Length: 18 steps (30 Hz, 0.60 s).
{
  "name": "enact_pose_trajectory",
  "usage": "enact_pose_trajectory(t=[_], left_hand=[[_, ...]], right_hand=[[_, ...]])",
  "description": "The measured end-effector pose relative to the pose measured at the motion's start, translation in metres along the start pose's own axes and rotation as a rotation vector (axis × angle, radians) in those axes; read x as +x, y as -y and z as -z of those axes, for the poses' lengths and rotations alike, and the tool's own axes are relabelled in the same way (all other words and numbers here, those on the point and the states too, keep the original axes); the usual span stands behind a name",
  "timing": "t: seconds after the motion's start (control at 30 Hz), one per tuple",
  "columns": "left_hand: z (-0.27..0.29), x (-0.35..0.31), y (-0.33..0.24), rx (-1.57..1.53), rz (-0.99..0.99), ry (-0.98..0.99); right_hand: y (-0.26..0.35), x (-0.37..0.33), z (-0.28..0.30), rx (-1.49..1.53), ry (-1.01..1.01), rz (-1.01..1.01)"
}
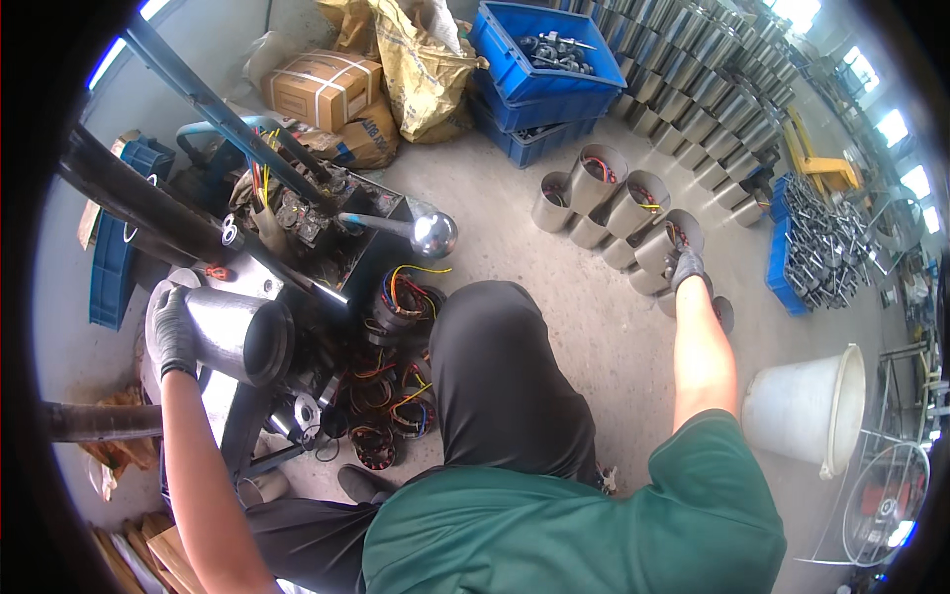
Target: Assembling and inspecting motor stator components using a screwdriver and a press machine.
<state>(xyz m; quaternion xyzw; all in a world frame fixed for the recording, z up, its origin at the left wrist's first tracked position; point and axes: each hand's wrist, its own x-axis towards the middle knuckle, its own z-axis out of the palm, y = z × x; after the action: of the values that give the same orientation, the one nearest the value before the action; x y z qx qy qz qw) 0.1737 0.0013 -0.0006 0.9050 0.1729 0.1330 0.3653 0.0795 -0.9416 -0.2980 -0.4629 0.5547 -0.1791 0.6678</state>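
On the machine at the left lies a wide metal cylinder [233,332], tipped on its side with its open end facing me. My left hand [176,337], in a grey glove, is closed around its far end. Out to the right, my gloved right hand [687,265] reaches to a steel cylinder [653,249] with coloured wires inside, its fingers bent at the rim; the fingertips are partly hidden. That cylinder belongs to a group of stacked steel cylinders [598,183], several with wires showing. Wound motor stators [401,297] with red and yellow leads lie beside the machine.
A lever with a shiny ball knob [433,236] juts from the machine. Blue crates [529,89] of metal parts stand at the back. Rows of steel cylinders [693,59] fill the far right. A white bucket [792,406] and a blue bin of shafts [787,267] stand right.
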Motion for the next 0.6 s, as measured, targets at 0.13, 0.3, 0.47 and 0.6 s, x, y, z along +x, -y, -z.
enact_pose_trajectory(t=[0.13, 0.3, 0.47, 0.6], left_hand=[[0.003, 0.003, 0.004, 0.055, -0.007, -0.032], [0.004, -0.01, -0.01, 0.104, -0.003, -0.053], [0.017, 0.005, 0.034, 0.165, -0.348, -0.182], [-0.007, 0.002, 0.037, 0.627, -0.323, -0.306]], right_hand=[[0.016, 0.006, -0.008, -0.036, 0.083, -0.028], [-0.005, -0.027, -0.021, 0.154, 0.114, 0.111], [-0.102, -0.103, -0.052, -0.287, 0.485, -0.073], [-0.099, -0.182, -0.105, -0.799, 0.884, 0.29]])
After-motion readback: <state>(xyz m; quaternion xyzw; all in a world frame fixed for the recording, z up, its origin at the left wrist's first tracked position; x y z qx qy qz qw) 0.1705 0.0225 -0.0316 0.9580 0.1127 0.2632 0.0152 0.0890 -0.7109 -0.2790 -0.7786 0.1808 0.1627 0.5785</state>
